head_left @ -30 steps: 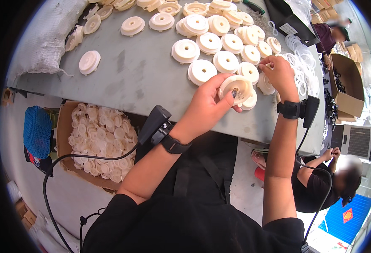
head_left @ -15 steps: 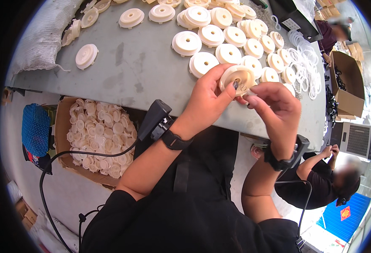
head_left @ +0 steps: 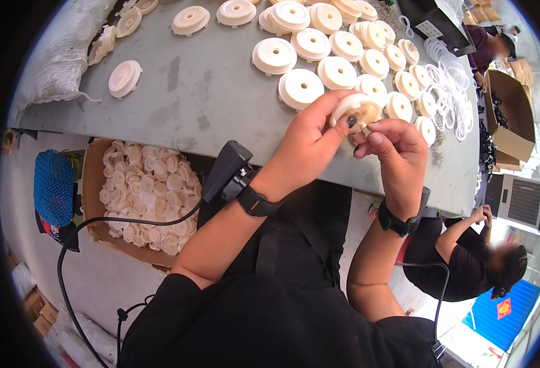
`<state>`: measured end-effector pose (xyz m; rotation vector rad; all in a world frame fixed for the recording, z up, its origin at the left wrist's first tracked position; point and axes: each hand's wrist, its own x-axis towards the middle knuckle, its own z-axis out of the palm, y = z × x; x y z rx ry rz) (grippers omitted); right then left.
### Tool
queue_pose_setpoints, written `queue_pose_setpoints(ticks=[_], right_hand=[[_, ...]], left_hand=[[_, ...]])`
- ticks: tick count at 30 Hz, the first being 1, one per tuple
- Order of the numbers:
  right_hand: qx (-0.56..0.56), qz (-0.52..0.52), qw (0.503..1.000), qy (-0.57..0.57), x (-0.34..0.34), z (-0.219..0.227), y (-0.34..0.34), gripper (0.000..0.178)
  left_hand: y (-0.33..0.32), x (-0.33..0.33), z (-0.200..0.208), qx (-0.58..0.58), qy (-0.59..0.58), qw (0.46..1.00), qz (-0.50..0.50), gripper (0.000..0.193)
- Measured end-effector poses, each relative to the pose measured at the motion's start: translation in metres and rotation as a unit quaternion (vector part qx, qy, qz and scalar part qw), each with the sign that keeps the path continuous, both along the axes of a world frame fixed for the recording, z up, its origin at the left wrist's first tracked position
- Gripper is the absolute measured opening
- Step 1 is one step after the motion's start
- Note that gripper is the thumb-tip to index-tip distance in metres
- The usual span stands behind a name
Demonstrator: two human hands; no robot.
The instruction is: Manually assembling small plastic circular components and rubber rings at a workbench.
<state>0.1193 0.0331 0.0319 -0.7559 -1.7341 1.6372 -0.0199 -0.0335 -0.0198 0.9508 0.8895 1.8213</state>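
Note:
Above the table's front edge, my left hand (head_left: 307,140) grips a round cream plastic cap (head_left: 370,109) by its rim, the hollow side tilted toward me and the thumb inside it. My right hand (head_left: 400,152) is closed, pinching a small pale plastic piece (head_left: 364,128) against the cap's lower right edge. Fingers partly hide that piece, so its full shape cannot be seen. Just beyond my hands, several similar round caps (head_left: 300,89) with centre holes lie on the table, some stacked.
White rings (head_left: 463,119) and thin metal springs (head_left: 437,150) lie on the grey table (head_left: 221,116) at right. Below its left edge sits a cardboard box (head_left: 92,184) full of cream plastic parts. A white woven sack (head_left: 61,55) rests far left. A co-worker (head_left: 466,264) sits at right.
The cap has moved slightly right and tilted further. My right hand has turned and come lower, and the small piece now shows between its fingertips at the cap's edge.

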Motion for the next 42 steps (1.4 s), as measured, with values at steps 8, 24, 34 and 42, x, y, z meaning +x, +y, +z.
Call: queue_pose_setpoints(ticks=[8,24,34,42], right_hand=[[-0.011,-0.083,0.996,0.010,-0.009,-0.007,-0.006,0.014],[0.050,-0.148,0.988,0.009,-0.023,-0.018,-0.017,0.015],[0.072,-0.157,0.977,-0.124,-0.011,0.000,-0.014,0.038],[-0.025,-0.103,0.991,-0.078,0.001,0.000,-0.022,0.026]], left_hand=[[-0.002,-0.001,0.004,0.003,0.001,1.000,-0.031,0.040],[0.000,0.002,0.005,-0.004,0.007,1.000,-0.002,0.034],[-0.001,-0.002,0.003,-0.030,0.030,0.997,-0.064,0.032],[-0.007,-0.011,0.007,-0.020,-0.046,0.989,-0.142,0.026]])
